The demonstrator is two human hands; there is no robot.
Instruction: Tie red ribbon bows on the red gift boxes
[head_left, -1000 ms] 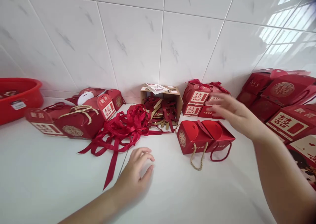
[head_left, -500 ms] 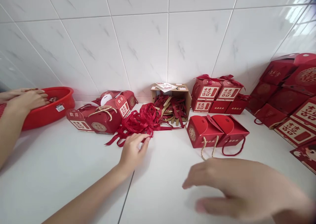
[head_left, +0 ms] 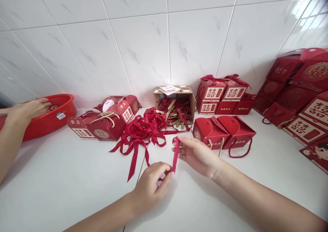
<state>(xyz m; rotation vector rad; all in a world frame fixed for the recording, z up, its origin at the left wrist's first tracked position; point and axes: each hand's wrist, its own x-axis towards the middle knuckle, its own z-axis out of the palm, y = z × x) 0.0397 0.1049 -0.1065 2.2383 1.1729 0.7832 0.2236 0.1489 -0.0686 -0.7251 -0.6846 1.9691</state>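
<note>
- The left hand (head_left: 153, 186) is nearest, low over the white table (head_left: 64, 191); its fingers (head_left: 167, 175) are closed in a pinch on the lower end of a short red ribbon (head_left: 175, 156).
- The right hand (head_left: 196, 153), just beyond, pinches the upper end, so the ribbon stands almost upright between the two hands, clear of the table.
- Both grips are fingertip-only on a narrow, slick strip. A pull from either side could slide it free, or twist it so it no longer lies flat.
- Just behind lies the loose ribbon pile (head_left: 143, 129), one strand trailing toward the left hand; a careless sweep could snag it and drag the tangle along.
- The open red boxes (head_left: 222, 131) sit near the right hand with cord handles hanging forward. I judge them light and easy to knock over with a wrist.
- Farther back, a cardboard box (head_left: 188, 99) of ribbons rests against the wall.
- Far left, another person's hand (head_left: 29, 108) rests in a red basin (head_left: 48, 121), well apart.
</note>
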